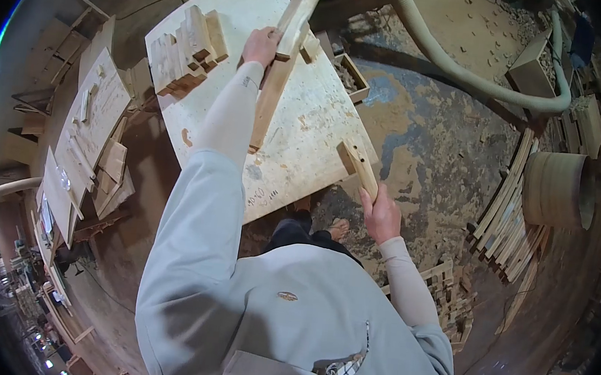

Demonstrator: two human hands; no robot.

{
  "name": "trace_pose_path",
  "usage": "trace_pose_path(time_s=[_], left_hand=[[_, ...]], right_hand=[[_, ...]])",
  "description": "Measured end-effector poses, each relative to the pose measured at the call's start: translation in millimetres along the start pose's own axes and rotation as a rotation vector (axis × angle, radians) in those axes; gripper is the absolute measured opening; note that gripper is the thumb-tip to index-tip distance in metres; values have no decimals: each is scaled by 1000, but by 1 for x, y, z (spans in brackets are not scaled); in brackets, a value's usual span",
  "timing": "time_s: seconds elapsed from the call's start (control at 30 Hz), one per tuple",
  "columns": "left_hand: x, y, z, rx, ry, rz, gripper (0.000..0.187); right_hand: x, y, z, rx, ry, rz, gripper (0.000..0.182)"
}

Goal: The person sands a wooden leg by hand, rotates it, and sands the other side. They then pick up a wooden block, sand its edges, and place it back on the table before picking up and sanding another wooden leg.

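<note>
My left hand (pixel 261 45) is at the far part of the worktable, closed on the edge of a pale, slightly curved wooden piece (pixel 304 18). Under and beside that piece runs a longer, browner wooden bar (pixel 273 103), angled across the tabletop. My right hand (pixel 382 215) grips the near end of a short wooden piece (pixel 359 165) with dark holes in its face. The far end of this piece is over the table's right corner. A small wood block (pixel 310 47) sits right of the curved piece. The fingertips of my left hand are partly hidden.
A stack of cut wooden pieces (pixel 193 46) stands on the left of the pale worktable (pixel 302 163). An open wooden box (pixel 353 78) adjoins its right edge. A thick hose (pixel 461 71) crosses beyond. Wood strips (pixel 505 212) and a round drum (pixel 557 190) are at right.
</note>
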State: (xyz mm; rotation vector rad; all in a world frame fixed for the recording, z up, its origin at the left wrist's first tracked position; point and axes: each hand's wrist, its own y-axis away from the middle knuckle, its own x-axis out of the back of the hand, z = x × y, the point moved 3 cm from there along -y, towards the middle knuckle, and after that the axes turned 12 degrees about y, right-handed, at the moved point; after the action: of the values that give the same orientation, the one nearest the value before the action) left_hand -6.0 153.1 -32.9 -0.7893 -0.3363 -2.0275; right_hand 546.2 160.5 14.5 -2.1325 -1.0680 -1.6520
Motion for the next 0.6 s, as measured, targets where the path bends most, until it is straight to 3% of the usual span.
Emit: trace_pose_path(time_s=[0.6], left_hand=[[12,1,18,21,53,49,47]], right_hand=[[-16,-3,9,15,-46,45,45]])
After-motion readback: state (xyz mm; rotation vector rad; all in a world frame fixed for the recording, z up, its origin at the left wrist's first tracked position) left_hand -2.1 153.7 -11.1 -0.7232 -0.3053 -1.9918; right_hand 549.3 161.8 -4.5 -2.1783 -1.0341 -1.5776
